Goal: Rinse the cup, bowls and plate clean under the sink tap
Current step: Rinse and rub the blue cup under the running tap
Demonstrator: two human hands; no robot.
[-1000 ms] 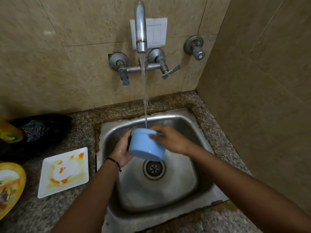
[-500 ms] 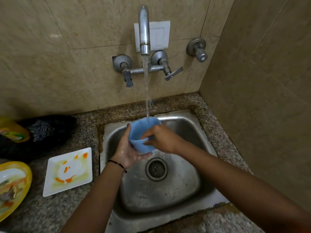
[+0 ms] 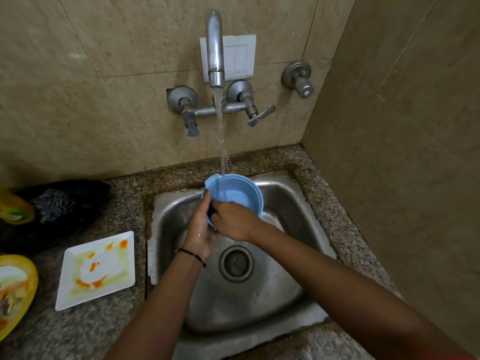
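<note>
A light blue cup (image 3: 235,194) is held over the steel sink (image 3: 293,203), mouth tipped toward me, with the tap's (image 3: 215,50) stream running into it. My left hand (image 3: 200,229) grips the cup from below and the left, fingers curled round its side. My right hand (image 3: 232,220) holds the near rim, its fingertips hidden inside or behind the cup. A white square plate (image 3: 97,268) smeared with orange and green lies on the counter left of the sink. A yellow bowl (image 3: 14,289) with food residue sits at the left edge.
Lever handles (image 3: 259,116) and a separate valve (image 3: 298,79) stick out of the tiled wall. A dark cloth with a scrubber (image 3: 59,206) and a yellow container (image 3: 14,210) lie at back left. The side wall closes in on the right. The drain (image 3: 235,263) is uncovered.
The cup went from bottom toward me to mouth toward me, rising under the stream. Both hands shifted with it, the right hand moving to the near rim.
</note>
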